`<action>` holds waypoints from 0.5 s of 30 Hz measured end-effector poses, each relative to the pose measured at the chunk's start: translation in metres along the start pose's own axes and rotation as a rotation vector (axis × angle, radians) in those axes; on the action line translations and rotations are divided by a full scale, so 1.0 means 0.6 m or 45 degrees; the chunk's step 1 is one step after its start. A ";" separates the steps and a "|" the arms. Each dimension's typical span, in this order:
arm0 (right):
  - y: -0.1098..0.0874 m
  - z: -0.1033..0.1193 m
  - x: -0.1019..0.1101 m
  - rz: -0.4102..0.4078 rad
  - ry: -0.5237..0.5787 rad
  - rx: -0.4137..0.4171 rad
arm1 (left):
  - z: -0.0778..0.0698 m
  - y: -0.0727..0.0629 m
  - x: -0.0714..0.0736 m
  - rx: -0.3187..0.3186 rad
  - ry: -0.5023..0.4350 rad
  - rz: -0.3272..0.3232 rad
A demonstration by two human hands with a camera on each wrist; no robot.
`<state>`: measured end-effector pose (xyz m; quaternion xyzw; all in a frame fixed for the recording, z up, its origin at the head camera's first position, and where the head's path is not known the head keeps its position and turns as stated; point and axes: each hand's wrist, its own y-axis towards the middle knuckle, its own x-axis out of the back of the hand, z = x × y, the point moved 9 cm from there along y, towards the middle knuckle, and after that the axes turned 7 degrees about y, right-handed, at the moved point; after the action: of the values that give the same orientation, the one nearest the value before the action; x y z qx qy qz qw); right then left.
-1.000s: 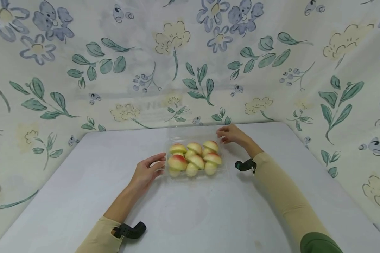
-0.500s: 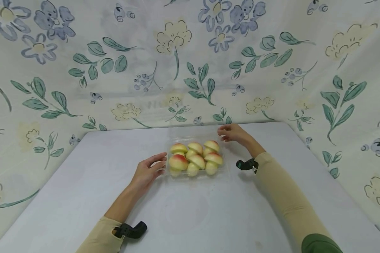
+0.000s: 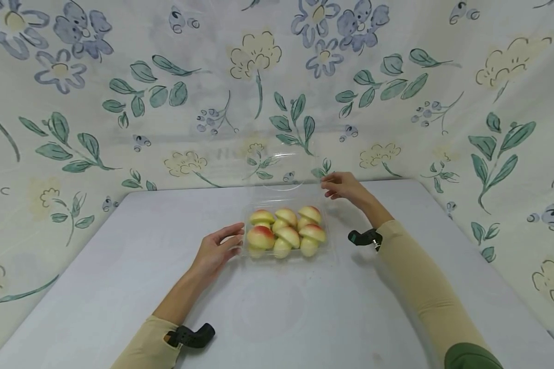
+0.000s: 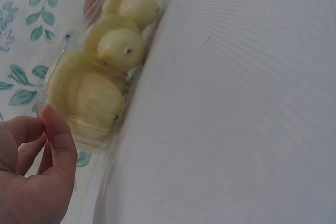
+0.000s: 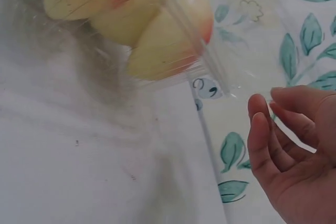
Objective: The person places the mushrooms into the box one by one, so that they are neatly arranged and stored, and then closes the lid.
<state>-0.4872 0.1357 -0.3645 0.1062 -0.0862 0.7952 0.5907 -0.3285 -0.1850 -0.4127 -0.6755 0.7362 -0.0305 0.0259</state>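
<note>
A clear plastic clamshell box (image 3: 286, 256) sits on the table toward its far side. Inside are several mushroom-shaped, yellow-and-red fruit-like pieces (image 3: 287, 236), in two rows. My left hand (image 3: 214, 252) is at the box's left side, thumb and fingers pinching its edge in the left wrist view. The see-through lid (image 3: 283, 171) stands raised at the back, its round moulding faintly visible. At the lid's right edge, my right hand (image 3: 345, 188) holds it between thumb and fingertips. The lid's exact outline is hard to make out.
The white table (image 3: 268, 312) runs back to a hanging cloth (image 3: 166, 113) printed with flowers and leaves. A black wrist camera (image 3: 365, 238) juts from the right sleeve, another black camera (image 3: 191, 335) from the left.
My right hand has risen slightly, and the lid stands higher, with its round moulding now visible against the cloth. The left hand and the box have kept their place.
</note>
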 end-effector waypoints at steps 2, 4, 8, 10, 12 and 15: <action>0.001 0.007 0.003 -0.005 0.017 0.015 | -0.001 0.000 -0.001 -0.001 -0.008 0.002; -0.001 0.015 0.005 -0.003 0.040 0.032 | 0.000 0.000 -0.001 -0.003 -0.008 0.007; -0.007 0.036 0.007 0.005 0.076 0.074 | 0.000 0.003 -0.002 -0.011 -0.017 0.007; -0.011 0.046 0.007 0.013 0.089 0.102 | 0.001 0.003 -0.002 -0.012 -0.021 0.005; -0.014 0.053 0.007 0.022 0.093 0.124 | 0.001 0.004 -0.002 -0.013 -0.029 0.003; -0.018 0.060 0.006 0.035 0.105 0.153 | -0.001 0.004 -0.001 -0.019 -0.042 0.001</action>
<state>-0.4755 0.1323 -0.3288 0.1075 -0.0154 0.8106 0.5754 -0.3309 -0.1840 -0.4126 -0.6759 0.7361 -0.0138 0.0331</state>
